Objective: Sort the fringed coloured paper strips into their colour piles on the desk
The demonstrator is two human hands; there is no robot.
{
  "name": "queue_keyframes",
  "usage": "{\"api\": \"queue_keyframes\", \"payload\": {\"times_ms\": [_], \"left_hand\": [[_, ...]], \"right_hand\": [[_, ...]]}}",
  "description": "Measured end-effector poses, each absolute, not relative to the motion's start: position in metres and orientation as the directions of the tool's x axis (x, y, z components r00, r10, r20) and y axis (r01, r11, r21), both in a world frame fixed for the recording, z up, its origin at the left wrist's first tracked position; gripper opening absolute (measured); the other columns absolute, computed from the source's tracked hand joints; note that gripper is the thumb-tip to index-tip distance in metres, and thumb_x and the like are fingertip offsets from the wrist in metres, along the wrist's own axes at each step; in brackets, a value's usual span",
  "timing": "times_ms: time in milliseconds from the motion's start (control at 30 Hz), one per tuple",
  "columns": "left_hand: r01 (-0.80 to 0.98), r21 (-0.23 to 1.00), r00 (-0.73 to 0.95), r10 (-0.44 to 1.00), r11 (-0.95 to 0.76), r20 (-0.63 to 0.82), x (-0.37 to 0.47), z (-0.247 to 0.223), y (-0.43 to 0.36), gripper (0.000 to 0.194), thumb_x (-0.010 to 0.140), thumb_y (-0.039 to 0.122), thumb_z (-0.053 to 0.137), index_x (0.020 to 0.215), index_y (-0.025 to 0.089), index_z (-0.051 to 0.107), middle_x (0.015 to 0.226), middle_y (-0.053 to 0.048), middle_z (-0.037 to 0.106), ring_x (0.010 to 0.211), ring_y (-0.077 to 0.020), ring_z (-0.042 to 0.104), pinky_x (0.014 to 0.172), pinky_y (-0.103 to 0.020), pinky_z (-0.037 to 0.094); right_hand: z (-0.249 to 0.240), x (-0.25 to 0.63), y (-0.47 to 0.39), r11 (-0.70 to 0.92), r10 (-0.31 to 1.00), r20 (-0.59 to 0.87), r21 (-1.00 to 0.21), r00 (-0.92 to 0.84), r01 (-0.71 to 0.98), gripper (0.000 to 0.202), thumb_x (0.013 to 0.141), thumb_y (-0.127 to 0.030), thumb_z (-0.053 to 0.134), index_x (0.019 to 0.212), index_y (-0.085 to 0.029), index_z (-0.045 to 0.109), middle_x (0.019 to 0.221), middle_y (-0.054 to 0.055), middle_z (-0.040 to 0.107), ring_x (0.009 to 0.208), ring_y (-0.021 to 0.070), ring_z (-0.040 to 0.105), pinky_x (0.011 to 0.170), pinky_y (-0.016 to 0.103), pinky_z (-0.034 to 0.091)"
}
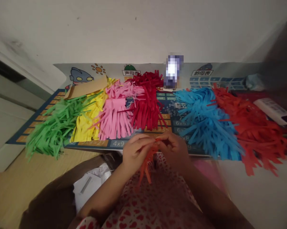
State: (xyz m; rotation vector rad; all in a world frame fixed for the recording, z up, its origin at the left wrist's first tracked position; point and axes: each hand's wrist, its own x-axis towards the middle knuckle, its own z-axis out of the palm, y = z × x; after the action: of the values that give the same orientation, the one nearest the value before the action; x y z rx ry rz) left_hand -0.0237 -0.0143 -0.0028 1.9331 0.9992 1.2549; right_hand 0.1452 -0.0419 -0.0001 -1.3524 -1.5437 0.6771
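An orange-red fringed paper piece (146, 170) hangs below my two hands, close to the patterned clothing. My left hand (136, 152) is closed on its top end. Close against it, my right hand (174, 149) pinches the same top end. Beyond my hands on the table lie piles of fringed paper: green (59, 122), yellow (87, 122), pink (116, 117) and dark red (148, 108) to the left and middle, blue (206, 121) and orange-red (255, 127) to the right.
A printed mat (107, 143) covers the table, which meets a white wall. A lit, pixelated device (172, 70) stands at the back. Brown cardboard (87, 87) rests behind the green pile. A white box (272, 109) is at the right. White packaging (89, 186) lies lower left.
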Motion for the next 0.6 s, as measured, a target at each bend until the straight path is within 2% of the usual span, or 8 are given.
{"api": "queue_keyframes", "payload": {"times_ms": [100, 200, 267, 333, 400, 500, 600], "left_hand": [[0.212, 0.865, 0.267, 0.878, -0.455, 0.397, -0.031, -0.001, -0.015, 0.010, 0.086, 0.023, 0.067, 0.081, 0.020, 0.075, 0.085, -0.005, 0.074, 0.080, -0.0158, 0.067, 0.075, -0.028, 0.053], [0.107, 0.959, 0.296, 0.929, -0.261, 0.220, -0.038, -0.001, -0.014, 0.010, 0.080, 0.026, 0.073, 0.077, 0.017, 0.073, 0.078, -0.004, 0.071, 0.073, -0.0152, 0.065, 0.069, -0.026, 0.051], [0.035, 0.990, 0.308, 0.944, -0.133, 0.116, -0.040, -0.003, -0.015, 0.013, 0.079, 0.028, 0.074, 0.076, 0.016, 0.072, 0.076, -0.003, 0.070, 0.070, -0.0143, 0.063, 0.067, -0.024, 0.050], [0.003, 0.996, 0.308, 0.947, -0.093, 0.088, -0.041, -0.006, -0.016, 0.013, 0.079, 0.028, 0.074, 0.076, 0.016, 0.071, 0.076, -0.003, 0.069, 0.070, -0.0140, 0.063, 0.066, -0.024, 0.050], [0.034, 0.986, 0.295, 0.944, -0.164, 0.147, -0.040, -0.009, -0.018, 0.011, 0.080, 0.026, 0.073, 0.078, 0.016, 0.071, 0.079, -0.004, 0.069, 0.073, -0.0149, 0.063, 0.068, -0.025, 0.050], [0.158, 0.919, 0.292, 0.906, -0.362, 0.306, -0.037, -0.012, -0.021, 0.004, 0.082, 0.021, 0.070, 0.082, 0.017, 0.070, 0.082, -0.005, 0.068, 0.076, -0.0151, 0.062, 0.069, -0.025, 0.049], [0.269, 0.850, 0.330, 0.873, -0.453, 0.360, -0.039, -0.012, -0.021, 0.001, 0.085, 0.017, 0.066, 0.085, 0.017, 0.067, 0.078, -0.003, 0.067, 0.070, -0.0128, 0.060, 0.065, -0.023, 0.046]], "right_hand": [[0.002, 0.144, -0.043, 0.314, 0.945, 0.319, -0.830, -0.069, 0.460, 0.014, 0.089, -0.024, 0.057, 0.090, -0.023, 0.071, 0.086, 0.002, 0.073, 0.076, 0.0160, 0.066, 0.067, 0.026, 0.049], [0.003, 0.145, -0.043, 0.386, 0.922, 0.344, -0.802, -0.177, 0.455, 0.017, 0.092, -0.024, 0.054, 0.094, -0.024, 0.071, 0.089, 0.002, 0.074, 0.082, 0.0166, 0.068, 0.074, 0.027, 0.050], [0.002, 0.145, -0.043, 0.394, 0.919, 0.338, -0.800, -0.202, 0.453, 0.017, 0.092, -0.023, 0.053, 0.092, -0.024, 0.071, 0.087, 0.002, 0.074, 0.080, 0.0160, 0.068, 0.073, 0.026, 0.050], [0.000, 0.142, -0.044, 0.379, 0.925, 0.333, -0.797, -0.181, 0.469, 0.017, 0.091, -0.023, 0.053, 0.091, -0.023, 0.070, 0.086, 0.002, 0.074, 0.077, 0.0157, 0.067, 0.070, 0.025, 0.049], [-0.003, 0.137, -0.044, 0.351, 0.933, 0.340, -0.789, -0.118, 0.504, 0.016, 0.088, -0.022, 0.054, 0.088, -0.022, 0.069, 0.082, 0.002, 0.073, 0.072, 0.0154, 0.066, 0.064, 0.024, 0.047], [-0.007, 0.130, -0.044, 0.311, 0.936, 0.349, -0.768, -0.041, 0.559, 0.015, 0.084, -0.021, 0.053, 0.082, -0.022, 0.067, 0.073, 0.001, 0.069, 0.063, 0.0148, 0.061, 0.058, 0.024, 0.043], [-0.006, 0.127, -0.042, 0.328, 0.932, 0.353, -0.729, -0.081, 0.601, 0.014, 0.085, -0.022, 0.053, 0.081, -0.022, 0.066, 0.068, 0.001, 0.066, 0.061, 0.0150, 0.059, 0.057, 0.025, 0.041]]}}
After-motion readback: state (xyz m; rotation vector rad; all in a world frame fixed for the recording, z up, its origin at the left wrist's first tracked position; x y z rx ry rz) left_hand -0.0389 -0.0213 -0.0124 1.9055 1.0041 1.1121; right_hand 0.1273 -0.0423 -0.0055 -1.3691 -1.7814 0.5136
